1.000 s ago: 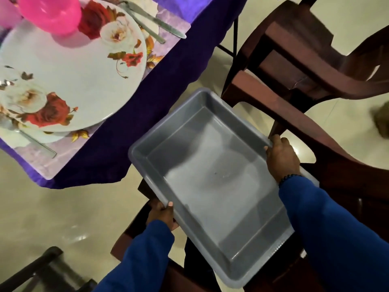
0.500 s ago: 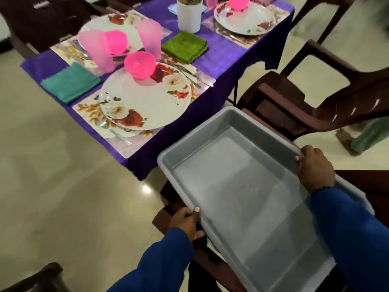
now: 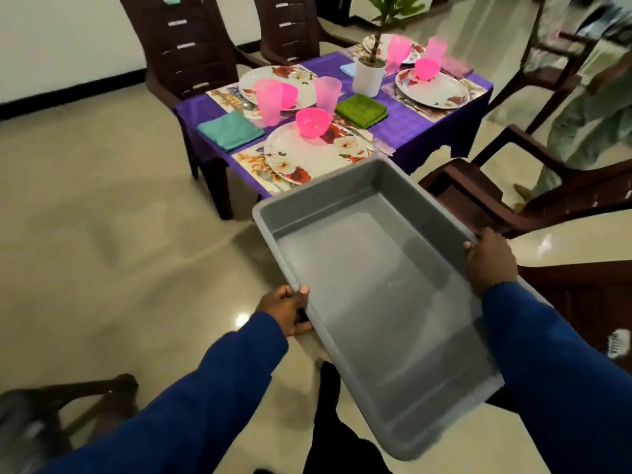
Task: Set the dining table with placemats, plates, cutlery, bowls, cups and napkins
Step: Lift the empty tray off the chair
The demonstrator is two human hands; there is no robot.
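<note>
I carry an empty grey tray (image 3: 376,295) in front of me, above the floor. My left hand (image 3: 287,311) grips its left rim and my right hand (image 3: 490,261) grips its right rim. Beyond it stands the table under a purple cloth (image 3: 407,126). On the cloth lie floral placemats with floral plates (image 3: 307,155), pink bowls (image 3: 312,122), pink cups (image 3: 268,100), cutlery (image 3: 371,138), a teal napkin (image 3: 231,130) and a green napkin (image 3: 361,111).
A potted plant in a white pot (image 3: 368,75) stands mid-table. Dark brown chairs surround the table: two at the far side (image 3: 184,46), others at the right (image 3: 547,193). Another chair (image 3: 61,405) is at my lower left. Glossy beige floor lies to the left.
I have stepped back and raised my view: the table has moved from close up to farther away. The tray has lifted off the chair and both hands keep their hold on it.
</note>
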